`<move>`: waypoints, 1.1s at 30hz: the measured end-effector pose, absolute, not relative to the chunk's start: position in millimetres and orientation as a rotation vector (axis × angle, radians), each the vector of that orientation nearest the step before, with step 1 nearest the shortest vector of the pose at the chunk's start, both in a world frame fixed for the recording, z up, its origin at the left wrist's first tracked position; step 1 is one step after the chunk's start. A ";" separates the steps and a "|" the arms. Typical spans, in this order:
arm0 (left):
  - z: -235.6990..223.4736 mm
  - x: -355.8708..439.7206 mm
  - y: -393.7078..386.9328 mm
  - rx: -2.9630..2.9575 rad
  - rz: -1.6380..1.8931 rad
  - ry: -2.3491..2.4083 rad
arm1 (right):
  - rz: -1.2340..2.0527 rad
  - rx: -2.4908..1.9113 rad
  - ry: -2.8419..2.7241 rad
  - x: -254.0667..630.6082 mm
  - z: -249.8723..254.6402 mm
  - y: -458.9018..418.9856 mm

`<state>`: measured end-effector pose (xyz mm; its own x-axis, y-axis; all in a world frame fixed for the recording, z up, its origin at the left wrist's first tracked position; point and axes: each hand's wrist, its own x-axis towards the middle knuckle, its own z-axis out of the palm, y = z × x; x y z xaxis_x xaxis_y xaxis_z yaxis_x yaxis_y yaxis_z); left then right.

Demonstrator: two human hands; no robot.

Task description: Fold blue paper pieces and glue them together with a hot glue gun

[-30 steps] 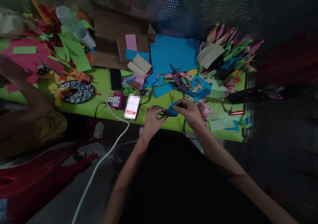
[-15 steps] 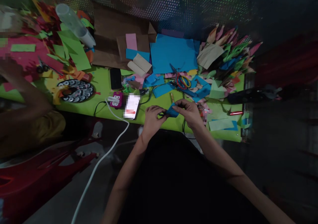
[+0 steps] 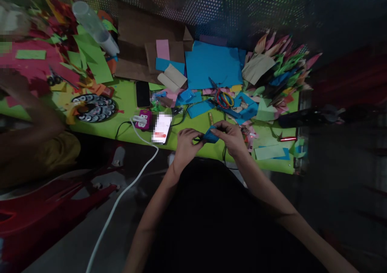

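Observation:
A small folded blue paper piece (image 3: pixel 209 136) is pinched between both my hands just above the near edge of the green table (image 3: pixel 193 132). My left hand (image 3: pixel 186 144) is closed on its left end, fingers curled. My right hand (image 3: pixel 230 135) grips its right side with thumb and fingers pressed together. Beyond my hands lie scissors (image 3: pixel 222 98) with red and yellow handles among blue paper scraps, and a large blue paper sheet (image 3: pixel 213 65) farther back.
A lit phone (image 3: pixel 161 128) with a white cable (image 3: pixel 121 196) lies left of my hands, a dark phone (image 3: pixel 142 94) behind it. Folded paper shapes (image 3: pixel 279 69) pile at the right. Another person's arm (image 3: pixel 33 119) is at the left by a round tray (image 3: pixel 93 108).
My hands stay in place, working the blue paper with small finger shifts. The view has shifted slightly.

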<state>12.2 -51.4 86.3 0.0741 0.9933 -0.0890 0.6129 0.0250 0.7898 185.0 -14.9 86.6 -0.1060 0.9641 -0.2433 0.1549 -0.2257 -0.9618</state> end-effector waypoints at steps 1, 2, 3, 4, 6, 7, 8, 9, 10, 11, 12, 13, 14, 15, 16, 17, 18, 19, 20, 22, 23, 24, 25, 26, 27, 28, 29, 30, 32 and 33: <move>86.8 12.3 -51.4 1.667 0.701 1.616 | 1.398 -1.444 -1.293 184.9 86.6 -14.9; 87.2 12.4 -51.5 1.667 0.700 1.616 | 1.382 -1.454 -1.302 184.7 86.8 -14.8; 87.5 12.5 -51.6 1.666 0.699 1.616 | 1.365 -1.459 -1.313 184.5 87.2 -14.6; 87.6 12.6 -51.8 1.665 0.698 1.614 | 1.351 -1.458 -1.327 184.4 87.9 -14.3; 87.5 12.9 -52.1 1.659 0.700 1.612 | 1.330 -1.448 -1.351 184.1 89.6 -13.8; 87.3 13.1 -52.3 1.657 0.699 1.612 | 1.325 -1.443 -1.361 184.0 90.5 -13.7; 87.2 13.1 -52.4 1.655 0.697 1.613 | 1.324 -1.439 -1.370 184.0 91.2 -13.8; 87.0 13.1 -52.5 1.653 0.695 1.614 | 1.327 -1.435 -1.374 184.0 91.7 -14.0; 87.0 13.1 -52.6 1.651 0.692 1.614 | 1.332 -1.432 -1.374 184.0 92.0 -14.2; 86.9 13.0 -52.6 1.650 0.690 1.615 | 1.339 -1.430 -1.370 183.9 92.1 -14.6; 86.9 12.9 -52.7 1.649 0.691 1.614 | 1.347 -1.433 -1.363 183.8 92.0 -15.0; 86.8 12.7 -52.9 1.649 0.693 1.614 | 1.353 -1.441 -1.353 183.6 91.7 -15.4; 86.8 12.6 -53.1 1.651 0.697 1.616 | 1.354 -1.453 -1.346 183.5 91.4 -15.7; 86.6 12.5 -53.4 1.652 0.701 1.618 | 1.351 -1.467 -1.343 183.4 91.0 -16.0; 86.4 12.5 -53.7 1.652 0.705 1.621 | 1.343 -1.481 -1.343 183.3 90.6 -16.1; 86.0 12.5 -54.0 1.652 0.708 1.623 | 1.334 -1.491 -1.348 183.4 90.3 -16.1; 85.7 12.7 -54.3 1.650 0.710 1.624 | 1.328 -1.494 -1.353 183.5 89.9 -16.1; 85.2 12.9 -54.6 1.647 0.712 1.624 | 1.326 -1.489 -1.356 183.6 89.7 -16.0; 84.9 13.2 -54.8 1.643 0.712 1.623 | 1.327 -1.480 -1.357 183.8 89.6 -15.9; 84.3 13.7 -55.0 1.637 0.714 1.624 | 1.339 -1.457 -1.354 184.1 89.8 -15.9; 84.3 13.9 -54.9 1.635 0.715 1.625 | 1.346 -1.449 -1.353 184.2 90.1 -15.9; 84.4 14.0 -54.9 1.634 0.716 1.624 | 1.351 -1.445 -1.355 184.3 90.6 -16.0; 84.6 13.9 -54.8 1.635 0.716 1.622 | 1.354 -1.447 -1.357 184.4 91.1 -16.0; 84.9 13.8 -54.8 1.636 0.716 1.619 | 1.354 -1.452 -1.358 184.4 91.6 -16.1; 85.3 13.6 -54.8 1.638 0.716 1.616 | 1.351 -1.464 -1.356 184.5 92.1 -16.0; 85.6 13.4 -54.9 1.641 0.716 1.613 | 1.341 -1.480 -1.352 184.6 92.5 -15.9; 85.9 13.2 -55.0 1.643 0.716 1.611 | 1.327 -1.499 -1.348 184.7 92.7 -15.8; 86.1 13.1 -55.2 1.645 0.714 1.611 | 1.309 -1.516 -1.345 184.9 92.8 -15.5; 86.1 13.3 -55.7 1.645 0.710 1.615 | 1.275 -1.536 -1.339 185.3 92.3 -15.1; 85.9 13.6 -55.9 1.644 0.710 1.620 | 1.267 -1.537 -1.338 185.5 91.7 -14.9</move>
